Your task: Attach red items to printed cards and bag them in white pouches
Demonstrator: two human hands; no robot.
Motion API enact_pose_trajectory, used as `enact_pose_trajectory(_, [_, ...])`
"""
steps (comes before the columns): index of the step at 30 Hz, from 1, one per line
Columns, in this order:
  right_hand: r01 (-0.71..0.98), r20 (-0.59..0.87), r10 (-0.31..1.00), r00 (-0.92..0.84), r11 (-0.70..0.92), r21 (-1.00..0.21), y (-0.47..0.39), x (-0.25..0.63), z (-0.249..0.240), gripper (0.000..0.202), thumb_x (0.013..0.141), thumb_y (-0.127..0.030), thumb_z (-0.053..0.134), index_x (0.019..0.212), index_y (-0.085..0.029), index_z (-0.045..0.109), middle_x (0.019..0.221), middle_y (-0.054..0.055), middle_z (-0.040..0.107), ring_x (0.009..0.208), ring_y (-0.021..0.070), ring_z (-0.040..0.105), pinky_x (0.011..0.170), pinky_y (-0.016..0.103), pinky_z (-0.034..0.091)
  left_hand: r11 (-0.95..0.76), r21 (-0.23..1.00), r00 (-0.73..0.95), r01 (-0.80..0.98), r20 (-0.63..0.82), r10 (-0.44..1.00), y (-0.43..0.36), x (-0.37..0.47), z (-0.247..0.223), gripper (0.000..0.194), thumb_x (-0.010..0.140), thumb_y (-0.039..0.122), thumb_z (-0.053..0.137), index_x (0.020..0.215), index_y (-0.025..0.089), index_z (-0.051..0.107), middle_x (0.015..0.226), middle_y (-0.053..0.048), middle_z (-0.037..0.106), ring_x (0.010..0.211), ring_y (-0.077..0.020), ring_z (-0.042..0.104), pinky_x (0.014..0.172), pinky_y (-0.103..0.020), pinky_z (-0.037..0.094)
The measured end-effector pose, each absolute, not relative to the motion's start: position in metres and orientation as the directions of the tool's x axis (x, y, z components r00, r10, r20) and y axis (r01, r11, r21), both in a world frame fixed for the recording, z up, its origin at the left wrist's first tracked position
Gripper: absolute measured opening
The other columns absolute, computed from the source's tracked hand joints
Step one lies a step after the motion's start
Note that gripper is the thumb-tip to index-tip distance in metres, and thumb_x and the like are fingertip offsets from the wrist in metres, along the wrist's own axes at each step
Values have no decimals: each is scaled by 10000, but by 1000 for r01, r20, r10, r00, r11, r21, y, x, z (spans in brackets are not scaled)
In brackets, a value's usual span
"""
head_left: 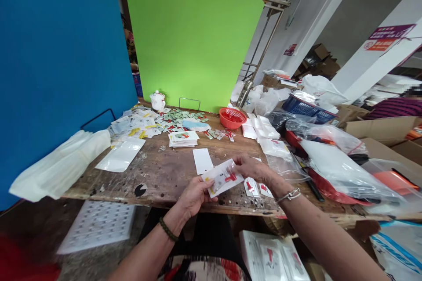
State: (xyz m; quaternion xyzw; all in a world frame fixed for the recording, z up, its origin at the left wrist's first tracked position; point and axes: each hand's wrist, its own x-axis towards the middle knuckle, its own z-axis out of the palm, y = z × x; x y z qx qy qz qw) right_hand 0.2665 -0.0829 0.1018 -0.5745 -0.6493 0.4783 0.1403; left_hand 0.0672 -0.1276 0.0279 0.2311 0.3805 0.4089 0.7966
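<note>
Above the table's front edge, a white packet [219, 181] with a red piece and some grey and yellow showing is held between both hands. My left hand [195, 195] closes on its lower left end, thumb on top. My right hand [249, 168] grips its upper right end, with the fingertips partly hidden. Just behind the packet lies a blank white card [202, 160]. Under and beside my right hand are small white cards with red pieces [251, 187]. Farther back stands a stack of white packets [183, 139].
Loose yellow-and-white sachets [141, 124] and small green packets [184, 116] spread across the back. A red basket [232, 118] stands behind. White sleeves [62, 162] lie left; plastic bags [346, 171] and a blue crate [308, 109] crowd the right. Green and blue panels [194, 39] border the table.
</note>
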Motion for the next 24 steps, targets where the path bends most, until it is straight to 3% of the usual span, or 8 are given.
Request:
enact_pose_trajectory(8, [668, -355, 889, -288, -79, -740, -82, 260, 111, 261, 610, -381, 750, 668, -152, 641, 552, -28, 579, 489, 86, 484, 436, 191, 348, 559, 741, 489, -371, -356, 796, -135, 70, 25, 371, 659, 332, 789, 911, 80, 683, 844, -122, 710, 657, -182, 649, 496, -276, 551])
enact_pose_trajectory(14, [394, -373, 832, -411, -206, -896, -85, 267, 123, 461, 722, -590, 622, 857, -149, 646, 804, 48, 663, 683, 142, 591, 592, 265, 493, 538, 718, 364, -441, -405, 839, -134, 69, 26, 359, 655, 314, 793, 918, 110, 660, 803, -82, 698, 647, -167, 635, 521, -308, 572])
enact_pose_trajectory(17, [465, -249, 909, -335, -70, -882, -88, 262, 118, 339, 748, -478, 636, 875, -166, 659, 779, 27, 657, 654, 131, 558, 538, 228, 439, 503, 741, 351, -444, -373, 859, -135, 70, 28, 410, 627, 359, 805, 923, 107, 677, 822, -93, 702, 638, -162, 626, 523, -298, 559])
enact_pose_trajectory(20, [609, -135, 946, -296, 78, -789, -91, 249, 108, 117, 725, -288, 626, 707, -175, 648, 637, -8, 598, 557, 106, 474, 468, 202, 331, 441, 803, 329, -402, -322, 887, -136, 69, 31, 470, 583, 416, 819, 918, 110, 698, 845, -105, 716, 669, -181, 641, 572, -295, 540])
enact_pose_trajectory(24, [639, -75, 954, -290, 135, -757, -90, 228, 96, 99, 700, -200, 571, 605, -177, 586, 580, -14, 552, 542, 108, 451, 479, 209, 302, 215, 936, 215, -280, -158, 964, -128, 60, 33, 404, 629, 462, 772, 838, 119, 726, 772, -77, 721, 662, -165, 628, 598, -239, 469])
